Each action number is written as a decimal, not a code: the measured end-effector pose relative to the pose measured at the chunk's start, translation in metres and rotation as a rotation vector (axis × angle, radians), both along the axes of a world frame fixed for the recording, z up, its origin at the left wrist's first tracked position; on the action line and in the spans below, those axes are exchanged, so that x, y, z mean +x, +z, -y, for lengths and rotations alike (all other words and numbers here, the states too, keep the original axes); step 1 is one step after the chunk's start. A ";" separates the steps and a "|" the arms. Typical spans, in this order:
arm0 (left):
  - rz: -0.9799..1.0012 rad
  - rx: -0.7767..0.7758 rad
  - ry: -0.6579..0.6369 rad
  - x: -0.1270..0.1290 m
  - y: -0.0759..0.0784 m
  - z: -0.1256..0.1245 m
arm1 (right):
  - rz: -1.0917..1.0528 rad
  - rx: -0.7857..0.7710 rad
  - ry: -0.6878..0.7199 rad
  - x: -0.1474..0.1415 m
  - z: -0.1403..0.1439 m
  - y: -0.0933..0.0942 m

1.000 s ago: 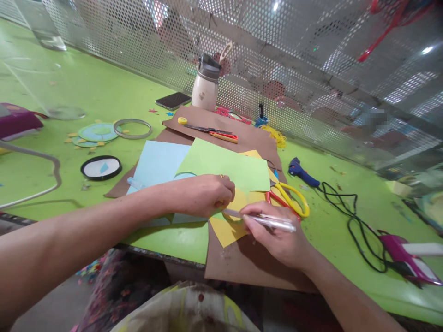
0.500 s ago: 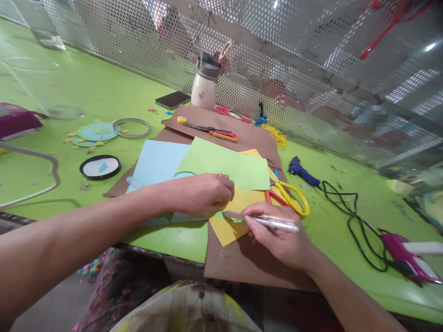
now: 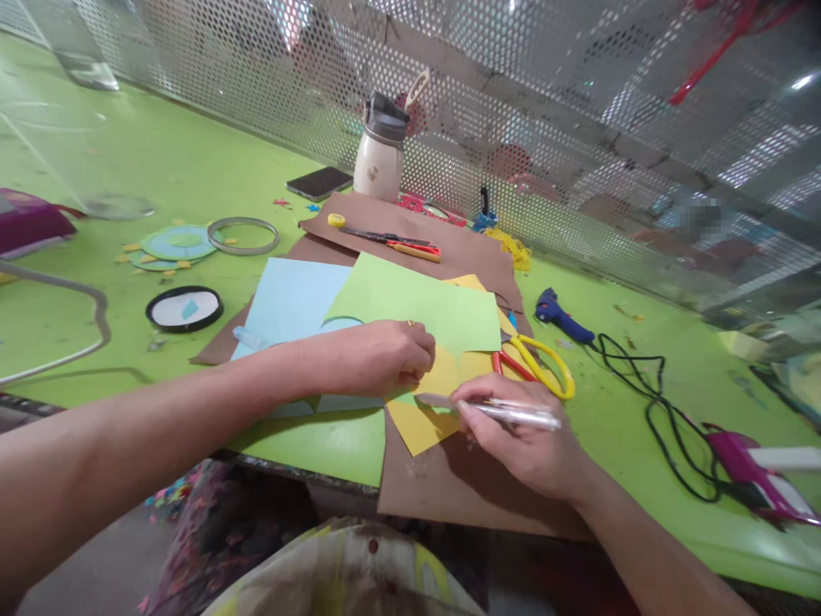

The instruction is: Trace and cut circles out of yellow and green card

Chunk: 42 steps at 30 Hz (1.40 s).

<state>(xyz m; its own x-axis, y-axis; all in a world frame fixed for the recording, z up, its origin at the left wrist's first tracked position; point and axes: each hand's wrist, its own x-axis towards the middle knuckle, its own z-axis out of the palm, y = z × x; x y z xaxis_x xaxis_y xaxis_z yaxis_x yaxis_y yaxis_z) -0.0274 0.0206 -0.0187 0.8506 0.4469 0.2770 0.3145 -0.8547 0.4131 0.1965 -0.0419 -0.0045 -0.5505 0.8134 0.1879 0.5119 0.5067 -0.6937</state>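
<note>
My right hand (image 3: pixel 519 436) is closed around a craft knife (image 3: pixel 513 413) with a shiny pale handle. Its grey pointed blade lies low over the yellow paper (image 3: pixel 416 432), near a small green piece. Just left of the blade, my left hand (image 3: pixel 398 355) is curled with its fingertips down on the papers; whatever they pinch is hidden. A light green sheet (image 3: pixel 416 295) and a light blue sheet (image 3: pixel 298 287) lie beneath and behind that hand. Beside the right hand rest yellow-handled scissors (image 3: pixel 552 364) and a red-handled tool (image 3: pixel 513 366), partly under the paper.
Brown cardboard (image 3: pixel 468 235) under the papers carries orange-handled scissors (image 3: pixel 414 248). Behind it stand a white jug (image 3: pixel 378 167) and a phone (image 3: pixel 319 182). A blue glue gun (image 3: pixel 564 316) with a black cord lies right; a metal ring (image 3: pixel 244 235) and black-rimmed dish (image 3: pixel 185 309) lie left.
The right hand and craft knife have shifted very slightly to the right. The left hand stays in place on the papers.
</note>
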 end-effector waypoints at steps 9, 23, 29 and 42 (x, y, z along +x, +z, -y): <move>0.004 -0.001 -0.005 0.000 -0.001 -0.001 | 0.033 0.035 -0.018 0.005 0.001 0.001; 0.000 0.007 -0.012 0.000 0.000 -0.001 | -0.021 0.141 0.010 -0.007 -0.002 -0.001; -0.013 0.006 -0.004 0.000 0.000 -0.001 | -0.003 0.093 0.015 -0.004 -0.002 0.000; -0.018 0.014 -0.006 0.000 -0.001 -0.001 | 0.060 0.088 -0.032 0.004 0.000 0.006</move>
<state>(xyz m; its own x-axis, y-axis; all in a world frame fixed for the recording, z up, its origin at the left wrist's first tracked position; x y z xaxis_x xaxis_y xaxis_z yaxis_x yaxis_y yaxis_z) -0.0278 0.0220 -0.0196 0.8581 0.4380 0.2678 0.3165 -0.8621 0.3958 0.2004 -0.0422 0.0012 -0.5372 0.8124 0.2268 0.5676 0.5471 -0.6152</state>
